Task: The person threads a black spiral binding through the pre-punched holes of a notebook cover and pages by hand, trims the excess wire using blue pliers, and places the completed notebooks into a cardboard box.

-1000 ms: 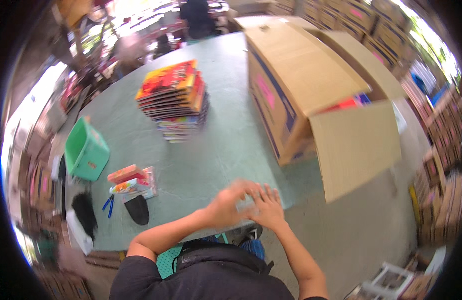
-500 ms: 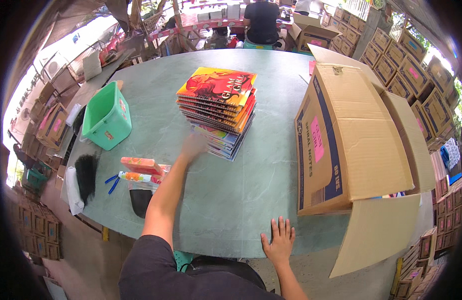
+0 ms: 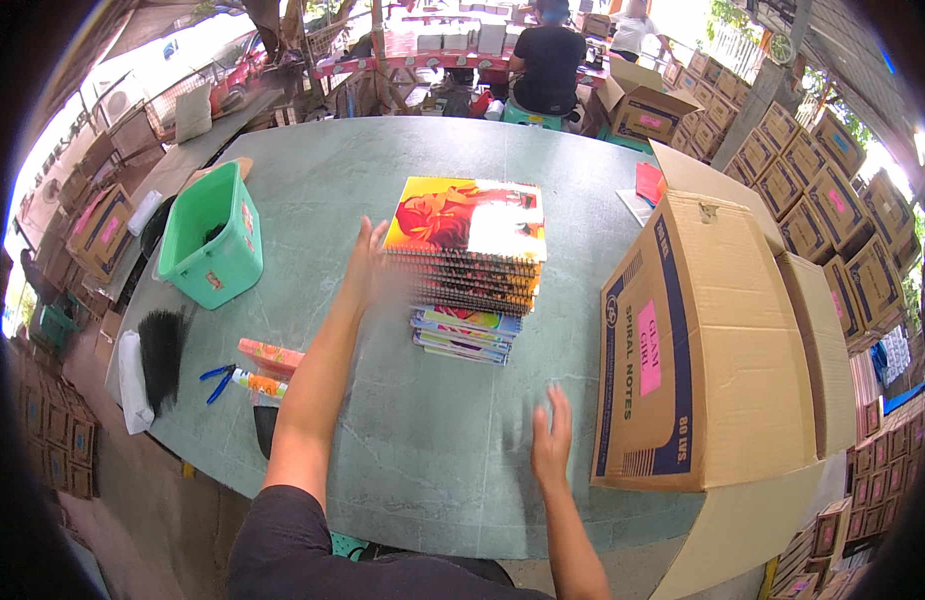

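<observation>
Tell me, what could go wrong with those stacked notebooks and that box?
The stack is tall, so the left hand, close at its side, might tip or skew it. The near flap of the box juts past the edge of the table, so the right hand could snag it.

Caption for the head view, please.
Left hand beside a notebook stack, right hand open near a carton, at a green table.
</observation>
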The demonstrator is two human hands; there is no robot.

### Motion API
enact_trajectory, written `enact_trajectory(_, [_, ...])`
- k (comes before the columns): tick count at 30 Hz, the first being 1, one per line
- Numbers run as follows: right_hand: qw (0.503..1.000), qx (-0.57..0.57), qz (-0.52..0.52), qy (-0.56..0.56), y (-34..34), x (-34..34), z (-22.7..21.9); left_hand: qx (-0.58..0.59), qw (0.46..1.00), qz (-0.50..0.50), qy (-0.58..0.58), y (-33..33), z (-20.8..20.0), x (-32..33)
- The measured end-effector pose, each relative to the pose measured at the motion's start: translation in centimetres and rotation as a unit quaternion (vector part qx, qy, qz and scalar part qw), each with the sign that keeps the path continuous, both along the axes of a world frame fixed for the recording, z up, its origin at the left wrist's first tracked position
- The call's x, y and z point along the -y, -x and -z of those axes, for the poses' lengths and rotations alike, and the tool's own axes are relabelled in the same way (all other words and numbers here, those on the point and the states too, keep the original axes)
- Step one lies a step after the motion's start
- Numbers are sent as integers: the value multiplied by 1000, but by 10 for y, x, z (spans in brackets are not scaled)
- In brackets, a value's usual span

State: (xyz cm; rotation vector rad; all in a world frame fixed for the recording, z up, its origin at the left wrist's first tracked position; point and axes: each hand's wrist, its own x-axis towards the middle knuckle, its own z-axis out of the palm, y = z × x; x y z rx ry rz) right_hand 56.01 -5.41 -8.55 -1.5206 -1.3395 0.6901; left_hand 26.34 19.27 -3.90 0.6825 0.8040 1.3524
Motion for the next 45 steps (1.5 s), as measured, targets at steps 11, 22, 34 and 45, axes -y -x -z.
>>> enact_trajectory(11, [929,-362,-80,-17,38,-191,-84,-105,973,192,-72,-21,-26,-70])
enact_trajectory(22, [853,-506,-71,106,52,-142,24,-97,978,175,63,-16,105,-21])
enact_trajectory(34, [954,-210,-115,178,49,-61,-1,154,977,146,20,29,133,-74])
enact_trajectory(45, [978,144,116,-92,-154,196,-258,-303,815,-97,-485,-161,-170,145])
